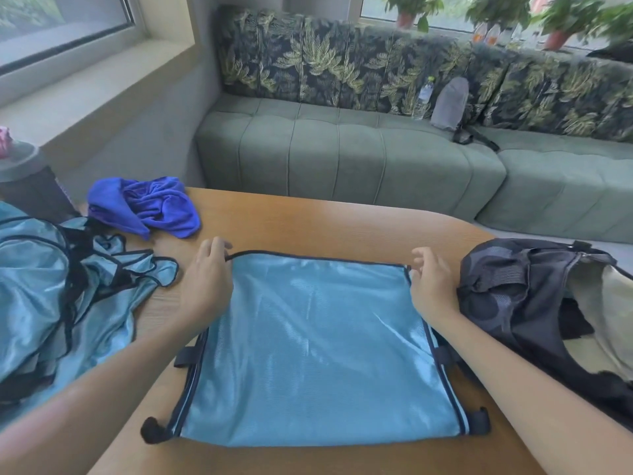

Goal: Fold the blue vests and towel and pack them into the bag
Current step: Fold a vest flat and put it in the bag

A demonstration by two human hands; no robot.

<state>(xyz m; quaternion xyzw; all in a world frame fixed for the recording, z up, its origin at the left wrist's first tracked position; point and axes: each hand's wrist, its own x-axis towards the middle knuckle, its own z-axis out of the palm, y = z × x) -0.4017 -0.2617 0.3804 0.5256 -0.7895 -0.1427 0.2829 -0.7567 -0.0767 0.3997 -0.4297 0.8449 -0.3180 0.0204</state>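
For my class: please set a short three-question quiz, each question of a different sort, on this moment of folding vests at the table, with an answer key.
1. True or false: the purple-blue towel is already folded.
2. Multiple choice: where does the dark bag lie relative to the flat vest? A) to its right B) to its left C) underneath it
3. Fill in: both hands, left and right, are at the vest's ____ corners, far from the person.

Key
1. False: it lies crumpled at the back of the table.
2. A; the heap of unfolded vests is on the left.
3. Top.
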